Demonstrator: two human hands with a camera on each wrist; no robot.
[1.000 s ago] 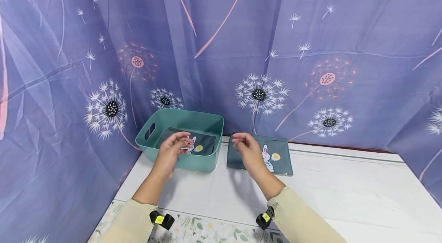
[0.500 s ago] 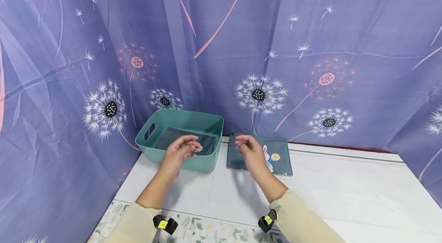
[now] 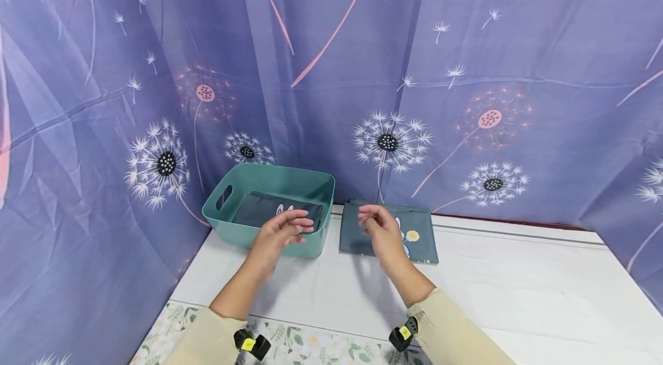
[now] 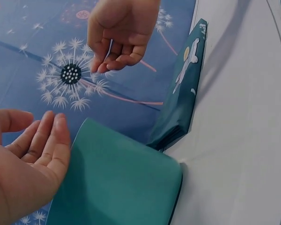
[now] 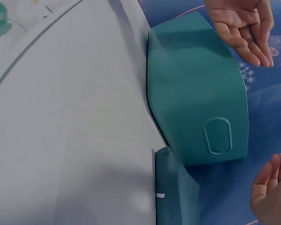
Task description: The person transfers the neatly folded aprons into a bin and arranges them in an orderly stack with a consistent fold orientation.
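Note:
My left hand [image 3: 277, 241] hovers over the near right rim of a green plastic basket [image 3: 220, 229], its fingers loosely bent with nothing between them. Inside the basket lies a folded dark teal cloth [image 3: 254, 209] with part of a white rabbit print showing; the hand hides the rest. Above a second dark teal folded cloth [image 3: 357, 241], flat on the table to the right of the basket, hangs my right hand [image 3: 383, 235], relaxed and holding nothing. This cloth bears a rabbit and a yellow flower, partly covered by the hand. In the left wrist view, both hands are apart from the things.
A white cloth with a floral front band covers the table [image 3: 507, 284]. Behind and to the left hangs a purple curtain [image 3: 321, 117] printed with dandelions, close to the basket's back. The basket has an oval handle hole [image 3: 224, 197] on its left side.
My left hand has drifted right and slightly down, from over the basket's middle toward its right side. My right hand has shifted a little right and down. Basket and cloths stay put.

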